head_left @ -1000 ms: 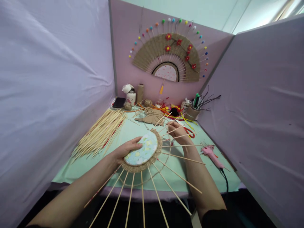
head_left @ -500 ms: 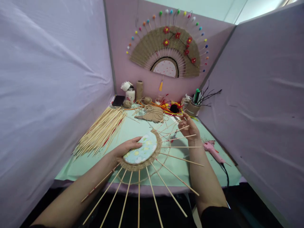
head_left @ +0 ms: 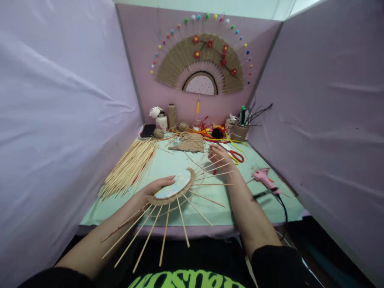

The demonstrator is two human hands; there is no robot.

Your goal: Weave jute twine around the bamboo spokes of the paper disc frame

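Note:
A half-round fan frame (head_left: 172, 188) has a pale blue patterned panel, a rim of woven twine and thin wooden sticks spreading outward. My left hand (head_left: 159, 185) grips the panel at its straight edge, with the thumb on top and the other fingers hidden below. Beyond the sticks on the far right side is my right hand (head_left: 218, 155), its fingers curled together around a thin strand of twine (head_left: 196, 163), partly hidden. More twine loops loosely across the sticks outside the rim. The frame tilts over the table's front edge.
Loose sticks (head_left: 130, 168) lie at left. Red-handled scissors (head_left: 236, 156) rest behind my right hand; a pink glue gun (head_left: 265, 179) with a cord lies at right. Cardboard (head_left: 192, 143), twine balls and a pen cup (head_left: 240, 131) stand behind. A finished fan (head_left: 207, 60) hangs on the back wall.
My right hand has moved left and closed in more, uncovering the scissors. The fan frame has tilted and shifted slightly left, and the camera view has shifted.

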